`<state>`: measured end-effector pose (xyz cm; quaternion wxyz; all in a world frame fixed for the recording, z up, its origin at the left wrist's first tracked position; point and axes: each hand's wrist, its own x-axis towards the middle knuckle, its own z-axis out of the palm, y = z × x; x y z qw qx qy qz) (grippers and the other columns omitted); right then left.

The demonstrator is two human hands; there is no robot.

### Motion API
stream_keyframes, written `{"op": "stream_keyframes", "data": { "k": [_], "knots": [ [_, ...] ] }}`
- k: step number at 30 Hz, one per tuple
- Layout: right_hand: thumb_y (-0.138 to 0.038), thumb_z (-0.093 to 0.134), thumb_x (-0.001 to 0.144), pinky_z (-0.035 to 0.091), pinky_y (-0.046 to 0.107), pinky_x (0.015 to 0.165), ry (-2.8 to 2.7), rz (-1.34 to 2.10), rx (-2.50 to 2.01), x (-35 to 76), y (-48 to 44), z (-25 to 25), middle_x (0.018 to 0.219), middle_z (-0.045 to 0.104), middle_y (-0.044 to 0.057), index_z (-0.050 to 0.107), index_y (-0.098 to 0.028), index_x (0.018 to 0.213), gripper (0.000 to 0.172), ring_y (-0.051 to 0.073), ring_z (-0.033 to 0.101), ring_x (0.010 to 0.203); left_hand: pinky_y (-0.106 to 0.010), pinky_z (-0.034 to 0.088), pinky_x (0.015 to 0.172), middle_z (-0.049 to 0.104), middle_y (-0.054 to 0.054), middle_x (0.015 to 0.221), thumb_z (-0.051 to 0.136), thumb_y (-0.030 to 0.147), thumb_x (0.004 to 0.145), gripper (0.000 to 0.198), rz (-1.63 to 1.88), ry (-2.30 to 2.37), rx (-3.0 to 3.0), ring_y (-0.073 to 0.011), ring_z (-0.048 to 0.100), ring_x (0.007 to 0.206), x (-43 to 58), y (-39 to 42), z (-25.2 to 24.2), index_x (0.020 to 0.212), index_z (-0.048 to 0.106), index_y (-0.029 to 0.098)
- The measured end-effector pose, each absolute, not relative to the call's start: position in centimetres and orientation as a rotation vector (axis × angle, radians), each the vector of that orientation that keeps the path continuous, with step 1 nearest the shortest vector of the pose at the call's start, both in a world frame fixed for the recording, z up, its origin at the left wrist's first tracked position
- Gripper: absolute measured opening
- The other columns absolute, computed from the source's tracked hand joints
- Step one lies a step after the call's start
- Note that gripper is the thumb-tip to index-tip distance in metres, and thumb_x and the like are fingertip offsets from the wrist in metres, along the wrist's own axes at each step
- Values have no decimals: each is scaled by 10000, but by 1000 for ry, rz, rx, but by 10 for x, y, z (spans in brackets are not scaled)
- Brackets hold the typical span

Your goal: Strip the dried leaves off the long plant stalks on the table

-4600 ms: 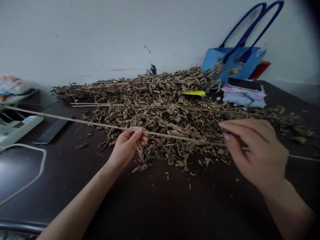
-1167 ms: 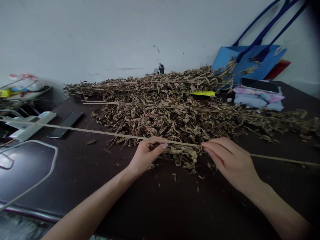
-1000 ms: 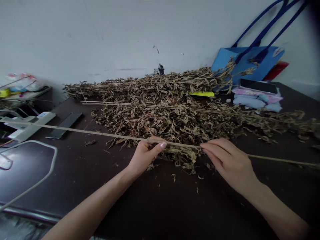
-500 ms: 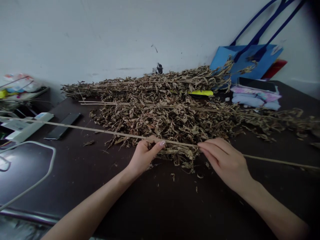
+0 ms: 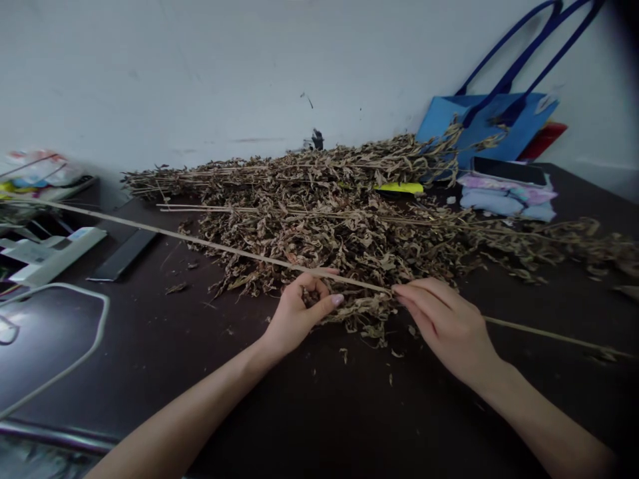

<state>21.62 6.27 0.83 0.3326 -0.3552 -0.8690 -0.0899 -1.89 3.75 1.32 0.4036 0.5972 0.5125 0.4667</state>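
A long, thin dried plant stalk (image 5: pixel 234 250) slants across the view, from high at the left down to the right. My right hand (image 5: pixel 452 326) pinches it between thumb and fingertips, and the stalk's far part emerges beyond the hand. Under the stalk lies my left hand (image 5: pixel 294 313), its thumb lifted apart from curved fingers. The stalk passes over those fingers, and I see no grip there. Right behind both hands spreads a heap of crumpled dry leaves (image 5: pixel 329 236), with some loose leaf bits on the dark table (image 5: pixel 319 412) in front.
A bundle of leafy dried stalks (image 5: pixel 279 166) lies along the wall. At the back right stand a blue bag (image 5: pixel 494 133) and folded cloth with a phone (image 5: pixel 509 171) on top. On the left are a dark flat device (image 5: pixel 122 256), a white power strip (image 5: pixel 60 256) and a pale cable (image 5: pixel 102 319).
My left thumb has come off the stalk and the fingers have loosened. The stalk's left part has swung upward, while my right hand keeps its pinch at nearly the same place.
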Motion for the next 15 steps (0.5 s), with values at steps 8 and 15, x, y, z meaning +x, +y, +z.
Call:
{"op": "stream_keyframes", "data": {
  "k": [8,15],
  "knots": [
    [-69,546,822,480,296,777,-2264,-177,-879,210,59,5,921,603,81,591,-121,1021,211,164,573,854,-290,459,811,679,-63,1003,586,281,828,193,1098,1109,1445,-181,614,896,-8,42,17,977,667,186],
    [-60,570,806,481,294,797,-2238,-200,-859,211,59,7,916,617,66,592,-133,1011,219,156,576,856,-258,442,708,626,-35,764,514,289,873,220,1086,1221,1652,-146,574,741,-9,44,11,744,638,160]
  ]
}}
